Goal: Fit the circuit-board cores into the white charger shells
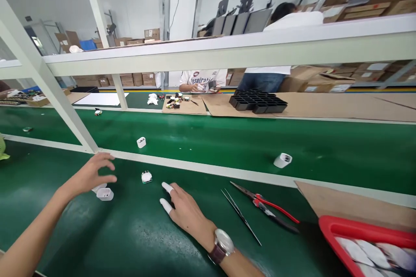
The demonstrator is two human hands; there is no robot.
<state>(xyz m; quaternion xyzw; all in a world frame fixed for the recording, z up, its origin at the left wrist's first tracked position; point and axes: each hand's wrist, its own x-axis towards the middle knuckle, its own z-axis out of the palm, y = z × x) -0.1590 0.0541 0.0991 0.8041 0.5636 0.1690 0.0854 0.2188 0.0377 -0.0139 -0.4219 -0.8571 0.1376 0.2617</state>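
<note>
Head: left grip [91,176] spread over casing [105,193].

Small white casing [105,194] on green mat [136,233]

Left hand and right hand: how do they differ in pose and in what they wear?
The left hand is raised, fingers bent over a small white case; the right hand lies flat on the green mat, holding nothing. The right hand has white covers on two fingertips and a watch at its wrist; the left hand shows neither. Both are open, above the same mat.
</note>
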